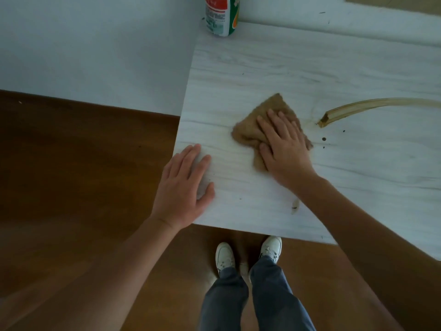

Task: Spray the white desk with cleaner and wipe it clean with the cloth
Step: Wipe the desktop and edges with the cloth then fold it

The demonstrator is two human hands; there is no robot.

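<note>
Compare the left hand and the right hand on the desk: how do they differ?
The left hand lies directly on the white desk; the right hand presses on the brown cloth. The left hand sits at the desk's left edge with its wrist off the surface; the right hand is farther in, near the brown streak. Both are palm down with fingers extended.

cleaner bottle [222, 15] top cut off (label unreadable); cloth [253, 132] partly under right hand [284, 151].
</note>
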